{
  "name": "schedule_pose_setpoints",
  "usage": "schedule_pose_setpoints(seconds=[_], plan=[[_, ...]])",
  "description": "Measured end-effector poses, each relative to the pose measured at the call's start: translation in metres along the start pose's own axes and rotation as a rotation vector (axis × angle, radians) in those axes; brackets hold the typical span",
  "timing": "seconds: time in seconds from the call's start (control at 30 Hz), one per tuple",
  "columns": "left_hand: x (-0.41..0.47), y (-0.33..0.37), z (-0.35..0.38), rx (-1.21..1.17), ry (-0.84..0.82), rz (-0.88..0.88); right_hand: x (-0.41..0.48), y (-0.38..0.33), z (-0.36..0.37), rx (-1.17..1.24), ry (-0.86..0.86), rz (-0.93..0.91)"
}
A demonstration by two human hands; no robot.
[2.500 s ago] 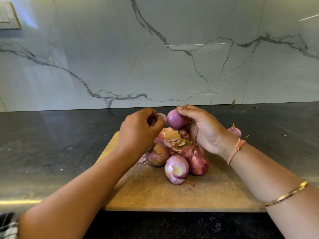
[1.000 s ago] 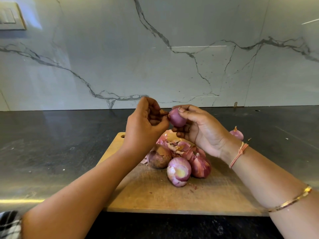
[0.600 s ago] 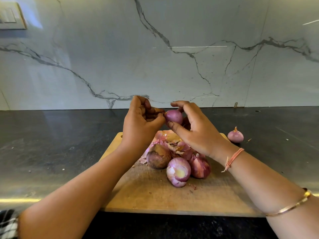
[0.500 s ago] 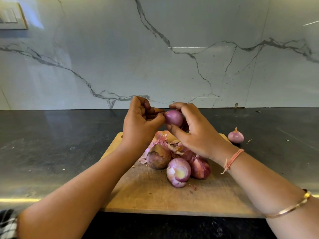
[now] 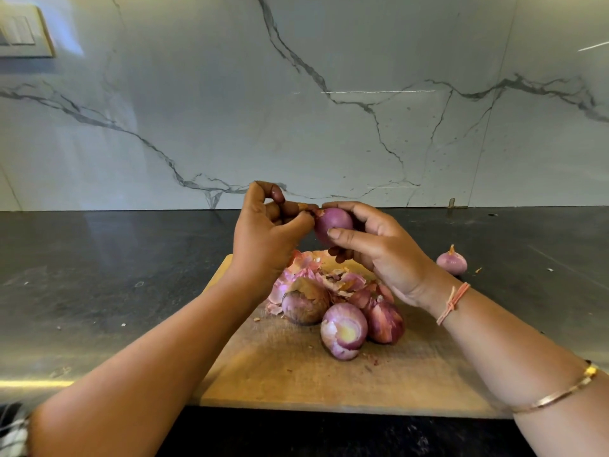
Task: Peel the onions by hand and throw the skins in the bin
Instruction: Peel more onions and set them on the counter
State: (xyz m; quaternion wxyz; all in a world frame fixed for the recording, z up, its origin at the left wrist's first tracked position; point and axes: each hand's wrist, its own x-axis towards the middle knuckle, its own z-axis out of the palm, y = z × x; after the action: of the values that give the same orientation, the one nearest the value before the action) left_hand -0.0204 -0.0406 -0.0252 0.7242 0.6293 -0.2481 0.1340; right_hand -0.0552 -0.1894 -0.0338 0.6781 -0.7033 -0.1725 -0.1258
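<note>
Over board [image 5: 296, 374], onion [image 5: 333, 222] is regripped by right hand [image 5: 379, 252]; seemingly last skin [image 5: 308, 207], at nine o'clock, is now pinched by left hand [image 5: 267, 239].

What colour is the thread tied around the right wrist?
Pale orange-pink: the thread shows best in the head view.

The right hand [image 5: 385, 255] has turned the small round purple onion [image 5: 333, 222], and its thumb now lies across the front. The left hand [image 5: 263, 239] has lifted its first finger and now pinches a thin dry bit of skin [image 5: 306, 207] at the onion's 10 o'clock.
</note>
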Motion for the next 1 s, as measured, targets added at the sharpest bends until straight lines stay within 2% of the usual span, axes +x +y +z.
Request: schedule_pose_setpoints(seconds=[0.2, 0.67, 1.0], plan=[[-0.0025, -0.0021, 0.0016, -0.019, -0.012, -0.014, -0.0010, -0.0043, -0.0008, 0.164, 0.012, 0.084], [-0.0013, -0.0056, -0.0015, 0.052, -0.001, 0.001, -0.0027, -0.0049, -0.0001, 0.096, 0.018, 0.063], [-0.0047, -0.0010, 0.0029, 0.068, -0.047, 0.025, -0.0011, -0.0064, -0.0015, 0.208, 0.011, 0.239]])
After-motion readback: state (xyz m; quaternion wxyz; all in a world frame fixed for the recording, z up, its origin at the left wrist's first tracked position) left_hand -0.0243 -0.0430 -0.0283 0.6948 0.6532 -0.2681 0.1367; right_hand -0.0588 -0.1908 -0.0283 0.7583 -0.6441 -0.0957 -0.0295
